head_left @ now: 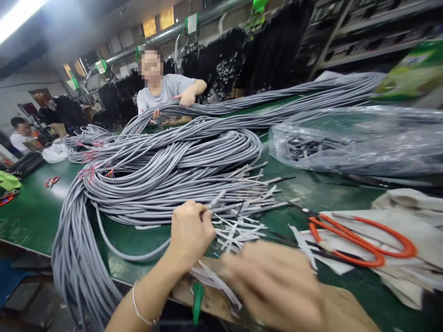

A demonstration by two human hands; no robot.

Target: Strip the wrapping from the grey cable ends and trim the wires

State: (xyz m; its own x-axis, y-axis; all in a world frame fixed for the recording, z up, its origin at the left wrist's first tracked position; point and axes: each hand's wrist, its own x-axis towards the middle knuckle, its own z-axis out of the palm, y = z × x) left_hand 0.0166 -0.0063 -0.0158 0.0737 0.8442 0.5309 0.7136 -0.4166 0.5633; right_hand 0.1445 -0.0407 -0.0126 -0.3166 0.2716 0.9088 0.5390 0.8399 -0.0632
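Note:
A big heap of grey cables (166,170) lies across the green table (31,212), and part of it hangs over the near edge. Their white-taped ends (252,193) fan out in front of me. My left hand (190,233) is closed in a pinch on one cable end near that fan. My right hand (273,286) is low and close to the camera, smeared by motion, so its fingers cannot be read. White strips (238,230) lie scattered between the two hands.
Orange-handled scissors (360,242) rest on white cloth (408,221) at the right. A clear plastic bag (356,140) lies behind them. A person in a grey shirt (166,90) handles the cables across the table. Small red scissors (51,181) lie at the left.

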